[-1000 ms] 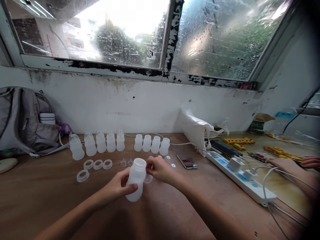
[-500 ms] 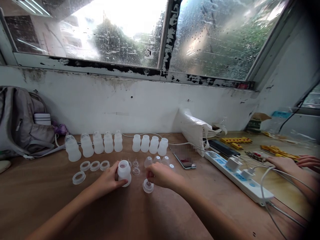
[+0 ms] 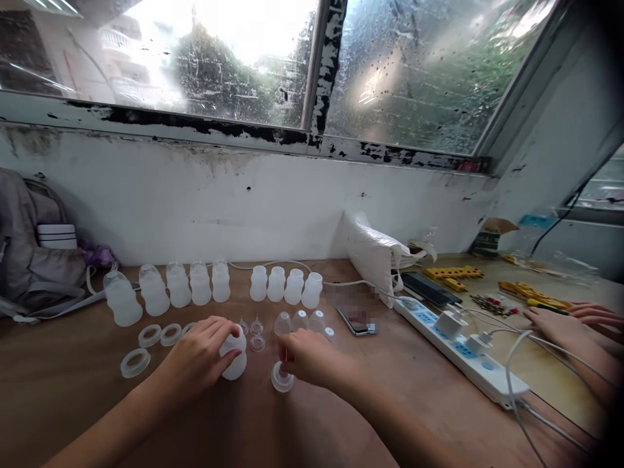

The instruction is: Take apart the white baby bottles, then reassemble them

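Note:
My left hand [image 3: 205,348] is curled around a frosted white baby bottle [image 3: 236,365] standing upright on the table, its fingers over the top and thumb against the side. Just to the right, my right hand [image 3: 312,356] pinches at a clear teat set in a bottle collar [image 3: 283,378]; the fingertips partly hide the teat. Clear teats [image 3: 257,327] lie between and beyond the hands. Behind my right hand stand several clear domed caps [image 3: 300,320]. Loose white collar rings [image 3: 135,363] lie to the left, one partly behind my left hand.
Several capped bottles [image 3: 178,286] and several uncapped ones [image 3: 277,285] stand in rows at the back. A phone [image 3: 359,322], white bag [image 3: 373,253] and power strip [image 3: 458,344] with cables lie right. Another person's hand [image 3: 556,325] is far right; a backpack [image 3: 29,247] sits left.
My left hand has turned over the bottle, its fingers moving from the side to the top. My right hand stays at the collar and teat. The whole view has shifted slightly.

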`<state>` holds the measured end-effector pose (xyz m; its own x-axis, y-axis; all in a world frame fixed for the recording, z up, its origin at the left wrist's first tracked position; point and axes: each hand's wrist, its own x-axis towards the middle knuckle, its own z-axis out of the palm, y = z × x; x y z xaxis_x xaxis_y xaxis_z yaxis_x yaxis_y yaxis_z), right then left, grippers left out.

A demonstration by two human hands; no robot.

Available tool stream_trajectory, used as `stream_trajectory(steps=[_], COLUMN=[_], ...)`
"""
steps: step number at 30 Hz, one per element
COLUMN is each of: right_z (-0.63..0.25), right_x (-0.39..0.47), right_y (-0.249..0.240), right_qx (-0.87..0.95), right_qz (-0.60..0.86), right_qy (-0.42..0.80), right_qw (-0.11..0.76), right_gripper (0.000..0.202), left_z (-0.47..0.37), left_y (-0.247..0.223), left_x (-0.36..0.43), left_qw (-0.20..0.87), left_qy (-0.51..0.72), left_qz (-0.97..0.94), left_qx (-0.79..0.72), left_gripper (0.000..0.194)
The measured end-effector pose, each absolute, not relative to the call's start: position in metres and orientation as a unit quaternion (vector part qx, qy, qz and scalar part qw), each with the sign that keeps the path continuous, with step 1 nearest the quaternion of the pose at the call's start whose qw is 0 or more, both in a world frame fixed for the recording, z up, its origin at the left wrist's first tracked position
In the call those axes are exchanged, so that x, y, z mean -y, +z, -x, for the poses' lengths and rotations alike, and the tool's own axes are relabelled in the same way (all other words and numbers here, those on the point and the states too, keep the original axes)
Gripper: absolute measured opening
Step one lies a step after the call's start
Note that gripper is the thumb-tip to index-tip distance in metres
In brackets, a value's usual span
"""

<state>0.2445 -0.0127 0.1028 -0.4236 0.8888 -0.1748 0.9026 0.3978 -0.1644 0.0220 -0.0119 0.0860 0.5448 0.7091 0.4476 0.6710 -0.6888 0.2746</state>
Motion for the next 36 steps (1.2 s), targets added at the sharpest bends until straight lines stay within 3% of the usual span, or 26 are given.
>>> stream_trajectory(steps=[4,9,22,28,36], right_z=[-0.248,-0.255,-0.256,-0.254,-0.252], right_x=[0.008,0.002,-0.001,0.0,0.003], right_y=[0.1,0.096,0.096,0.098,0.094], right_qx=[-0.83,-0.83,-0.83,-0.827,-0.832], right_qz=[-0.542,-0.541,-0.541,-0.547,-0.539], right_qy=[-0.127,-0.134,-0.132,-0.125,-0.113], right_qw=[0.028,0.023,0.032,0.039,0.067], right_gripper=[0.016,0.011,0.01,0.01,0.027], left_z=[-0.019,-0.014,-0.023,-0.031,-0.036], left_y=[0.087,0.09,0.151,0.134,0.11], left_x=[0.003,-0.003,-0.097,-0.137,-0.149], left_qw=[0.02,-0.005,-0.112,-0.134,-0.169], left_qy=[0.251,0.217,0.184,0.176,0.173], left_qz=[-0.889,-0.905,-0.904,-0.893,-0.878], left_qx=[-0.383,-0.367,-0.368,-0.393,-0.414], left_gripper=[0.02,0.005,0.02,0.014,0.011])
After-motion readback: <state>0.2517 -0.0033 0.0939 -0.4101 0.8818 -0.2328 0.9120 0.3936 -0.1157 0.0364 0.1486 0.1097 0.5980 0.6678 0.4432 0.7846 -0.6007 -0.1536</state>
